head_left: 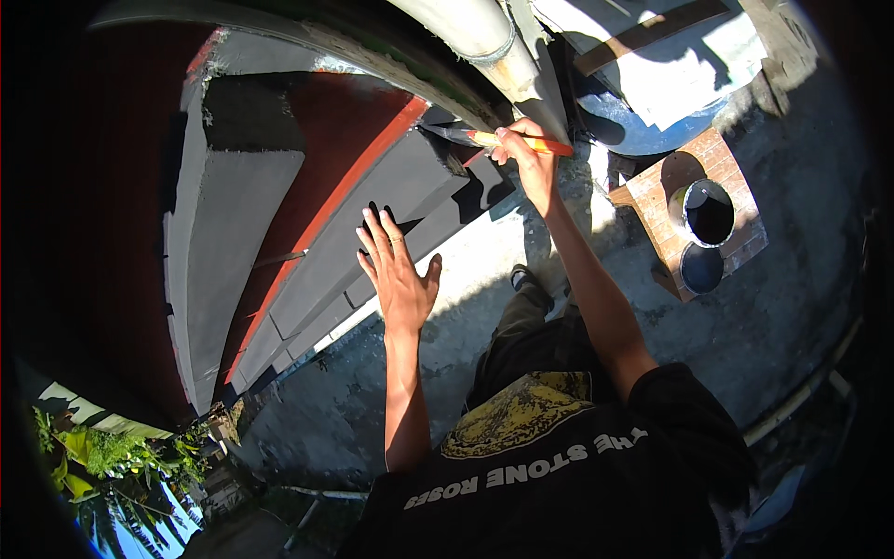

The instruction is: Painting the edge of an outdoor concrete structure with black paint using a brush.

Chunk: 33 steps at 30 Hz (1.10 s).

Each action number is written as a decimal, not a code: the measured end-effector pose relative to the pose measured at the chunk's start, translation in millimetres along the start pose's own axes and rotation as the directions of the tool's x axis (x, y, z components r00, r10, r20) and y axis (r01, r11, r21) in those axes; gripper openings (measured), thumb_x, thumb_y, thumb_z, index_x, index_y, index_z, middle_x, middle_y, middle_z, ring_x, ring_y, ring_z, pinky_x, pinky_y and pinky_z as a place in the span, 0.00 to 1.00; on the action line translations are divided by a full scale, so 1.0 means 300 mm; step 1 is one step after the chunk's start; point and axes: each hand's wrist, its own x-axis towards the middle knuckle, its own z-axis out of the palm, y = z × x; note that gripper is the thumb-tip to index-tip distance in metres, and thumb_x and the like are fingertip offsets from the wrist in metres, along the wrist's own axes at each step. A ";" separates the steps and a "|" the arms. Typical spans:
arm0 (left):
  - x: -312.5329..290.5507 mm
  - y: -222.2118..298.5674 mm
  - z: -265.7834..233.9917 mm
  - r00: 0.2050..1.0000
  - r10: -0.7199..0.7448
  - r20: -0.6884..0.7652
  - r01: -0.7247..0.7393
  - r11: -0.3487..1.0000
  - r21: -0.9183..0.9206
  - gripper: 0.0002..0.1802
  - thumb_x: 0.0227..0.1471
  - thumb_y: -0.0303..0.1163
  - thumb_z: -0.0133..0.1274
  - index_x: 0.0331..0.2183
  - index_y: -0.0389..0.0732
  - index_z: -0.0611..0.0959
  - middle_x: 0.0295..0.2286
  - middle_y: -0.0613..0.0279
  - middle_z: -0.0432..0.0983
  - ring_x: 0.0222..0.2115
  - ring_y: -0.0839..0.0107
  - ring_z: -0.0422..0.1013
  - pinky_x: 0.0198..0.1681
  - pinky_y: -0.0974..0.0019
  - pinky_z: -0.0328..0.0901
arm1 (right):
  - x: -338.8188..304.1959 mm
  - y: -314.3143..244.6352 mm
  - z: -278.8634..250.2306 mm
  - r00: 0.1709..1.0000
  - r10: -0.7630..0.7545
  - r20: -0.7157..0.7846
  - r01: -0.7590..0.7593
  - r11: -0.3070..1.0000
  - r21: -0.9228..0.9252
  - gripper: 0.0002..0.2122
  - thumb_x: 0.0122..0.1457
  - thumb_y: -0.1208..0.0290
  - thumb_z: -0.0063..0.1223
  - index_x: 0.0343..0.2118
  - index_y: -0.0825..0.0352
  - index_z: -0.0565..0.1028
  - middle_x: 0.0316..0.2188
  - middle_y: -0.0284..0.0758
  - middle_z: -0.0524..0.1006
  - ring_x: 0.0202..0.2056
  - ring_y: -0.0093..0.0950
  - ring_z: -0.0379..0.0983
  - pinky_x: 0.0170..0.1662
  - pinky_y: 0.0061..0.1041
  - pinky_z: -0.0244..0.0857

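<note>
In my right hand (529, 158) is a paintbrush (540, 145) with an orange handle. Its dark bristles reach left to the upper end of a grey painted ledge (372, 200), close to a red strip (358, 154) that borders it; whether the tip touches cannot be made out. My left hand (399, 270) lies over the same grey ledge, fingers spread and holding nothing, its shadow falling just beside the fingertips. Beyond the red strip is a darker red recessed surface (326, 121), then another grey block (233, 214).
A paint can (705, 212) with dark contents stands on a small wooden stool (745, 210) at my right. Behind it are a blue round container (633, 130) and white sheets (652, 74). A thick pale pipe (475, 33) runs overhead. Plants (112, 456) show at lower left.
</note>
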 end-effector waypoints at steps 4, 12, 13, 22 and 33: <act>-0.002 0.003 -0.002 1.000 -0.003 0.000 0.003 1.000 -0.007 0.57 0.45 0.36 0.63 0.66 0.41 0.45 0.66 0.47 0.32 0.66 0.40 0.32 0.62 0.32 0.38 | 0.000 -0.014 0.003 0.999 -0.037 -0.009 0.037 0.999 -0.007 0.09 0.59 0.75 0.52 0.23 0.71 0.71 0.18 0.37 0.74 0.18 0.23 0.72 0.24 0.20 0.64; -0.007 0.002 -0.004 1.000 -0.004 -0.006 0.004 1.000 -0.009 0.57 0.45 0.36 0.63 0.66 0.41 0.45 0.66 0.47 0.32 0.66 0.40 0.32 0.62 0.32 0.38 | 0.011 -0.047 0.019 0.996 -0.072 0.043 0.077 0.988 -0.130 0.06 0.58 0.78 0.53 0.24 0.71 0.71 0.16 0.35 0.74 0.17 0.19 0.71 0.22 0.19 0.63; -0.004 0.002 -0.003 1.000 -0.008 0.004 0.008 1.000 -0.022 0.57 0.45 0.36 0.63 0.66 0.41 0.45 0.66 0.48 0.32 0.66 0.40 0.32 0.62 0.32 0.38 | 0.011 -0.056 0.020 0.999 -0.045 -0.017 0.040 0.976 -0.213 0.07 0.58 0.79 0.53 0.24 0.71 0.72 0.17 0.35 0.75 0.17 0.19 0.71 0.21 0.19 0.64; -0.001 0.007 -0.008 1.000 -0.006 -0.007 0.006 1.000 -0.016 0.57 0.44 0.36 0.63 0.66 0.42 0.45 0.66 0.48 0.32 0.66 0.40 0.32 0.62 0.32 0.38 | 0.039 -0.110 0.023 0.985 -0.066 0.156 0.103 0.965 -0.242 0.06 0.57 0.78 0.55 0.24 0.72 0.73 0.19 0.35 0.74 0.18 0.21 0.73 0.21 0.19 0.65; -0.006 0.007 -0.013 1.000 -0.023 -0.003 0.023 1.000 0.006 0.57 0.44 0.35 0.63 0.65 0.39 0.45 0.66 0.46 0.32 0.65 0.40 0.33 0.63 0.34 0.39 | 0.040 -0.133 0.034 0.994 0.088 0.063 -0.067 0.960 -0.273 0.08 0.56 0.75 0.56 0.22 0.71 0.73 0.17 0.35 0.76 0.18 0.20 0.72 0.22 0.19 0.63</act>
